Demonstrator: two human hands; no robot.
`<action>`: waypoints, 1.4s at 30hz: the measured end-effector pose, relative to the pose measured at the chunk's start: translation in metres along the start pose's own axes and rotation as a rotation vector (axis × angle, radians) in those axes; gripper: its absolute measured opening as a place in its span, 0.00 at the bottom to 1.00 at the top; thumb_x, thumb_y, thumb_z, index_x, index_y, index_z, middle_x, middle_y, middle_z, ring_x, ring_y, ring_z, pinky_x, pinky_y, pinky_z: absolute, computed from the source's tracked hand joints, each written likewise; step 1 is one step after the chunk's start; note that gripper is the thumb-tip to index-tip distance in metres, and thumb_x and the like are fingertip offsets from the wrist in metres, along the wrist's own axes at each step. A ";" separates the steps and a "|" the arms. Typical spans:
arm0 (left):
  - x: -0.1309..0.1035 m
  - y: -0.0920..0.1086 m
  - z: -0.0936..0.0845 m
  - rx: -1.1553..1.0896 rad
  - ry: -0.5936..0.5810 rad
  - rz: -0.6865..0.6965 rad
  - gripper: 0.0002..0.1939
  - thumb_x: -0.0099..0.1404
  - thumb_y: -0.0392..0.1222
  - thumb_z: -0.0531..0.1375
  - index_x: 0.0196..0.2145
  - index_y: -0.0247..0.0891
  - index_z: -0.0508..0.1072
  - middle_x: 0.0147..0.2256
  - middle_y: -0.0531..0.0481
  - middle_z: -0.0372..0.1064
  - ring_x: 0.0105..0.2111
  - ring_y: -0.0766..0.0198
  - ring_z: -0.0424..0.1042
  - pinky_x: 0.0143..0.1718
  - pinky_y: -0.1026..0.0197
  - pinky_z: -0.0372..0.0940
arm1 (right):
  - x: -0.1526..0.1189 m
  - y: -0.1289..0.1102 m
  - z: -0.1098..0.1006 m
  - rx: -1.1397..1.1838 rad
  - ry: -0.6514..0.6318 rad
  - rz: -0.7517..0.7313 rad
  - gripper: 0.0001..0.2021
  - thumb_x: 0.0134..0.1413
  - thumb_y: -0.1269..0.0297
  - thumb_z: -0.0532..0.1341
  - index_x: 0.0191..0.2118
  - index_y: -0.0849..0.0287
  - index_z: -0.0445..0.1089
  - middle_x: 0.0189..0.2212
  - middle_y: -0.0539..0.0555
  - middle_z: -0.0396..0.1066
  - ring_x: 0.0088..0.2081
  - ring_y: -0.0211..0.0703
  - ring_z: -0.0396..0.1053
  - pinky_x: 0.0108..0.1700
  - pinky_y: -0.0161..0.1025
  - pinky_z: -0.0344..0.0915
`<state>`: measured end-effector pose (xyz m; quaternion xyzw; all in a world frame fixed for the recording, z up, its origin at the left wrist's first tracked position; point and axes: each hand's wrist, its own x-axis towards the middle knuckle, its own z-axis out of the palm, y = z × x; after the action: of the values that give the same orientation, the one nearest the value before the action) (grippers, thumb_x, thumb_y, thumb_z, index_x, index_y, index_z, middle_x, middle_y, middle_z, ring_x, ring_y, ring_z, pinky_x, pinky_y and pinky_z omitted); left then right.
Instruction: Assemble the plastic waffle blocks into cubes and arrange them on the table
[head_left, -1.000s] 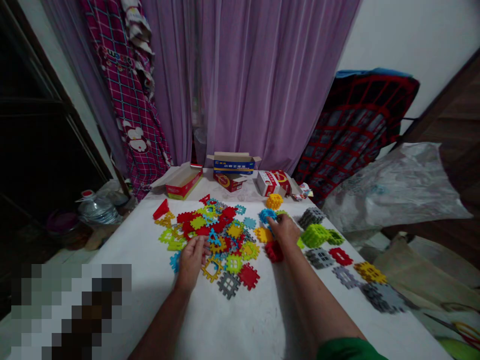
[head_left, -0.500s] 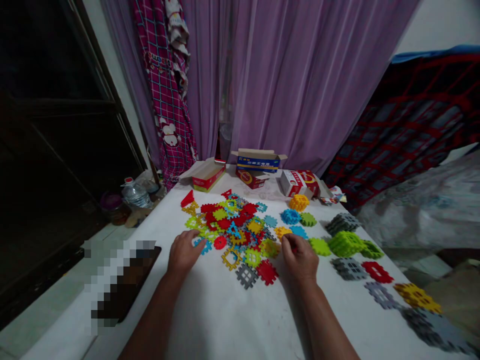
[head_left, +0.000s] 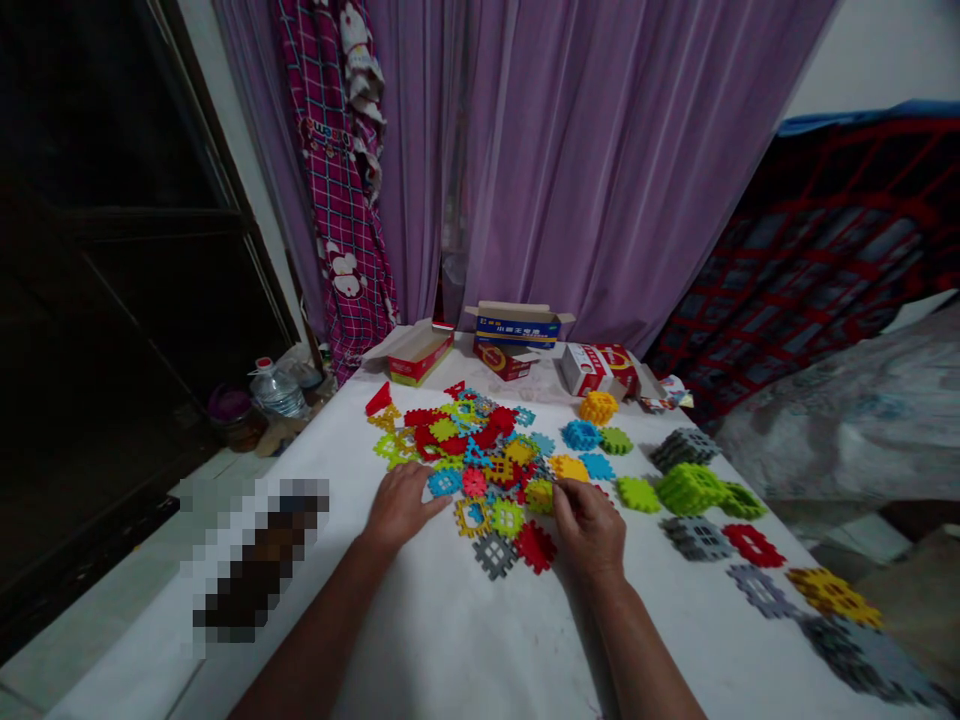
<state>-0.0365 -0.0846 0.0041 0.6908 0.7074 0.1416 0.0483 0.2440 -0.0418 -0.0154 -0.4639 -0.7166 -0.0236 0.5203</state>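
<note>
Counting two bare hands over one white-covered counter [head_left: 450,640]. For left hand [head_left: 401,505], grip released, palm down, thumb out toward one blue piece [head_left: 445,482] at near left side of pile [head_left: 487,430]. For right hand [head_left: 592,525], grip curled, thumb and forefinger together by one yellow-green piece [head_left: 539,497]; cannot tell if pinching anything.

In the pile, too many overlapping pieces to count, mid-counter; mostly hard plastic, toothed edges, some solid, some with window cutouts. Along near side: one yellow frame [head_left: 473,517], one lime window square [head_left: 508,518], one gray window square [head_left: 495,553], one solid red square [head_left: 535,546]. Also one round red piece [head_left: 475,482] and, toward left edge, one smooth red triangle [head_left: 379,399].

Toward right edge, same plastic, sorted by color: three gray stacks [head_left: 684,448], one thick lime stack [head_left: 690,488], one yellow stack [head_left: 832,595], one red piece [head_left: 754,545] with rectangular hole. Nearer far edge, one yellow ring-like build [head_left: 598,406], one blue build [head_left: 582,434].

Along far edge, at least four cardboard boxes [head_left: 517,328], some open-flapped. Beyond: purple pleated curtain [head_left: 570,170]. Off left edge, one clear plastic bottle [head_left: 277,388].
</note>
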 end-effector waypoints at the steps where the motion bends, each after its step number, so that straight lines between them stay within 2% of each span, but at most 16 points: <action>1: 0.005 0.004 0.002 -0.007 0.021 0.023 0.23 0.63 0.56 0.59 0.47 0.37 0.74 0.46 0.42 0.72 0.48 0.51 0.68 0.51 0.53 0.60 | 0.000 -0.001 0.001 0.004 -0.008 -0.006 0.10 0.59 0.61 0.57 0.33 0.58 0.73 0.28 0.53 0.76 0.30 0.41 0.72 0.34 0.36 0.67; 5: 0.020 0.014 0.005 0.009 0.057 0.034 0.20 0.66 0.55 0.56 0.44 0.39 0.76 0.43 0.41 0.74 0.45 0.52 0.70 0.47 0.54 0.62 | -0.001 -0.004 0.003 0.018 -0.040 -0.027 0.10 0.59 0.62 0.56 0.32 0.58 0.73 0.27 0.53 0.75 0.29 0.40 0.72 0.33 0.35 0.66; 9: 0.017 0.008 -0.001 -0.077 0.108 -0.039 0.16 0.70 0.48 0.51 0.41 0.41 0.76 0.41 0.45 0.76 0.41 0.58 0.73 0.42 0.60 0.62 | -0.002 -0.016 0.001 0.045 -0.124 0.021 0.12 0.59 0.61 0.55 0.31 0.57 0.73 0.26 0.52 0.75 0.27 0.39 0.71 0.31 0.34 0.64; 11: 0.011 0.004 -0.002 -0.173 0.175 -0.102 0.16 0.69 0.47 0.50 0.39 0.41 0.76 0.37 0.47 0.76 0.37 0.61 0.73 0.37 0.63 0.62 | -0.007 -0.028 -0.005 0.071 -0.235 0.085 0.14 0.60 0.59 0.54 0.30 0.57 0.73 0.23 0.50 0.74 0.22 0.36 0.69 0.27 0.32 0.61; 13: 0.007 0.003 -0.001 -0.310 0.238 -0.154 0.16 0.68 0.50 0.50 0.34 0.41 0.74 0.31 0.51 0.75 0.32 0.64 0.72 0.33 0.65 0.61 | -0.016 -0.041 -0.014 0.072 -0.413 0.157 0.16 0.60 0.58 0.54 0.24 0.55 0.72 0.17 0.47 0.69 0.18 0.34 0.64 0.23 0.32 0.55; 15: 0.005 0.004 0.003 -0.490 0.279 -0.200 0.18 0.67 0.54 0.49 0.30 0.41 0.71 0.24 0.54 0.71 0.27 0.66 0.70 0.29 0.66 0.60 | -0.027 -0.053 -0.023 0.018 -0.566 0.190 0.16 0.58 0.59 0.57 0.21 0.54 0.70 0.15 0.46 0.68 0.17 0.34 0.63 0.22 0.33 0.50; 17: 0.006 0.008 0.008 -0.683 0.296 -0.259 0.20 0.64 0.58 0.49 0.27 0.41 0.68 0.20 0.56 0.67 0.22 0.66 0.68 0.25 0.67 0.60 | -0.036 -0.059 -0.029 0.002 -0.645 0.177 0.14 0.54 0.61 0.59 0.19 0.54 0.68 0.15 0.45 0.68 0.18 0.35 0.65 0.23 0.33 0.49; 20: 0.010 0.013 0.016 -0.886 0.304 -0.336 0.21 0.60 0.62 0.50 0.26 0.41 0.67 0.18 0.57 0.64 0.19 0.66 0.66 0.22 0.66 0.60 | -0.038 -0.059 -0.024 0.052 -0.705 0.103 0.12 0.53 0.64 0.58 0.20 0.54 0.68 0.18 0.47 0.71 0.24 0.37 0.68 0.30 0.34 0.54; 24: 0.010 0.015 0.022 -0.937 0.289 -0.341 0.22 0.59 0.63 0.52 0.26 0.41 0.68 0.17 0.57 0.64 0.19 0.65 0.67 0.22 0.66 0.62 | -0.026 -0.052 0.005 0.082 -0.681 0.061 0.10 0.53 0.68 0.57 0.24 0.55 0.72 0.23 0.48 0.74 0.30 0.39 0.70 0.39 0.37 0.55; 28: 0.009 0.012 0.026 -0.921 0.262 -0.312 0.23 0.58 0.64 0.53 0.28 0.41 0.70 0.19 0.55 0.68 0.22 0.63 0.70 0.25 0.64 0.64 | -0.008 -0.047 0.040 0.056 -0.621 0.032 0.09 0.52 0.68 0.59 0.26 0.54 0.74 0.24 0.49 0.74 0.31 0.39 0.70 0.40 0.38 0.54; 31: 0.008 0.011 0.028 -0.904 0.249 -0.310 0.23 0.56 0.65 0.54 0.28 0.41 0.70 0.21 0.54 0.70 0.25 0.61 0.72 0.27 0.64 0.66 | 0.004 -0.045 0.054 0.117 -0.632 0.016 0.09 0.53 0.68 0.60 0.25 0.54 0.74 0.23 0.47 0.74 0.29 0.37 0.69 0.40 0.37 0.55; 34: 0.008 0.011 0.028 -0.923 0.234 -0.320 0.23 0.56 0.65 0.55 0.28 0.41 0.70 0.21 0.54 0.70 0.25 0.61 0.72 0.26 0.64 0.66 | 0.006 -0.046 0.051 0.146 -0.625 0.027 0.09 0.54 0.68 0.59 0.26 0.55 0.74 0.24 0.47 0.74 0.29 0.37 0.69 0.39 0.35 0.56; 36: 0.009 0.011 0.029 -0.943 0.232 -0.324 0.23 0.56 0.65 0.54 0.29 0.41 0.70 0.21 0.54 0.69 0.25 0.61 0.72 0.26 0.64 0.66 | 0.001 -0.047 0.042 0.076 -0.533 0.087 0.09 0.55 0.67 0.58 0.28 0.55 0.74 0.26 0.50 0.75 0.32 0.40 0.69 0.39 0.37 0.56; 39: 0.009 0.012 0.029 -0.955 0.228 -0.318 0.24 0.55 0.66 0.55 0.29 0.41 0.70 0.22 0.54 0.69 0.25 0.62 0.71 0.26 0.64 0.66 | -0.009 -0.049 0.030 -0.025 -0.388 0.225 0.09 0.56 0.64 0.57 0.30 0.55 0.74 0.29 0.53 0.76 0.35 0.44 0.70 0.48 0.43 0.55; 42: 0.010 0.013 0.029 -0.939 0.214 -0.315 0.24 0.55 0.66 0.55 0.28 0.41 0.70 0.21 0.54 0.69 0.25 0.62 0.71 0.25 0.64 0.66 | -0.011 -0.049 0.032 -0.038 -0.404 0.307 0.09 0.56 0.63 0.58 0.30 0.55 0.73 0.30 0.52 0.75 0.37 0.45 0.70 0.58 0.54 0.46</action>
<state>-0.0169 -0.0708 -0.0187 0.4613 0.6639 0.5054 0.3015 0.1875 -0.0603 -0.0170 -0.5722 -0.7267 0.1352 0.3552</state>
